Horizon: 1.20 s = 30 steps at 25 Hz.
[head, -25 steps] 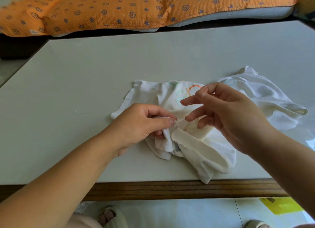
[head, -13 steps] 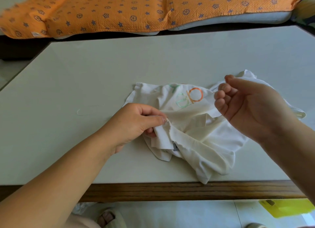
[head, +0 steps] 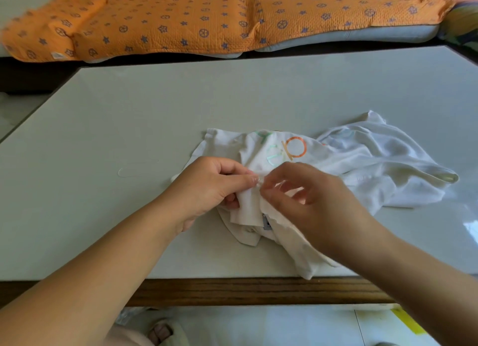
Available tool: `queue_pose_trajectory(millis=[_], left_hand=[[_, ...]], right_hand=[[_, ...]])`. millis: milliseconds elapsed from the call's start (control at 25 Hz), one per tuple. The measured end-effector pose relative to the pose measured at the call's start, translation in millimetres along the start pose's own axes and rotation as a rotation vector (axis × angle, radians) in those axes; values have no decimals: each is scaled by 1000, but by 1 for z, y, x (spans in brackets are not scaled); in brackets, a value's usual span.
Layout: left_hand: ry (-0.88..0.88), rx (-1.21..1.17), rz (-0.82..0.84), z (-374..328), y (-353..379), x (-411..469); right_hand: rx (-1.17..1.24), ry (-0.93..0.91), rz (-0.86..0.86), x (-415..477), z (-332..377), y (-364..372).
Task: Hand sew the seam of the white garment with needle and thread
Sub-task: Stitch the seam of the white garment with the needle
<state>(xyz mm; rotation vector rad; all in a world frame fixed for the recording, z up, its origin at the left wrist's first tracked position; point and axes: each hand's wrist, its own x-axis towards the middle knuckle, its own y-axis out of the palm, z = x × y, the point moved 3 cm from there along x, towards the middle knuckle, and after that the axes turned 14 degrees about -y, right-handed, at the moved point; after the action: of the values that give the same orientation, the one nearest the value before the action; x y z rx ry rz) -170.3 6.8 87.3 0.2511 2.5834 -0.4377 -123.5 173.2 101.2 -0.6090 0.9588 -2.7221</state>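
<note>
The right hand (head: 310, 203), raised aside a moment ago, is coming down onto the crumpled white cotton garment (head: 375, 164), too blurred to tell whether it is pinching anything, just beside the left hand (head: 209, 187), which is pinching a fold, the garment lying beneath both on the pale grey flat table (head: 181, 107).

One head camera is looking forward and down across the table (head: 129, 107), sitting close over the left hand (head: 207, 187) and right hand (head: 313, 206) at the garment (head: 375, 164), a quilt (head: 207, 17) lying beyond.
</note>
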Motion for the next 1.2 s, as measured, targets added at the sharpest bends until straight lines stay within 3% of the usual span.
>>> queue_pose_trajectory(millis=[200,320,520,640,920,1080,1200], left_hand=[[-18,14,24,0,0,2],[-34,49,56,1,-2,2],[61,288,-39,1,2,2],[171,448,-184,7,16,4],[562,578,-497,9,32,-4],[609,487,-411,3,24,-13],[551,520,-305,12,20,-7]], right_hand=[[-157,32,9,-1,-4,18],[-103,118,4,2,-9,5],[-48,278,171,-3,-23,-15],[-223,220,230,-8,-28,-4],[-521,67,273,-10,-18,1],[-321,-119,16,-13,-1,-13],[-305,-73,188,-20,-8,-2]])
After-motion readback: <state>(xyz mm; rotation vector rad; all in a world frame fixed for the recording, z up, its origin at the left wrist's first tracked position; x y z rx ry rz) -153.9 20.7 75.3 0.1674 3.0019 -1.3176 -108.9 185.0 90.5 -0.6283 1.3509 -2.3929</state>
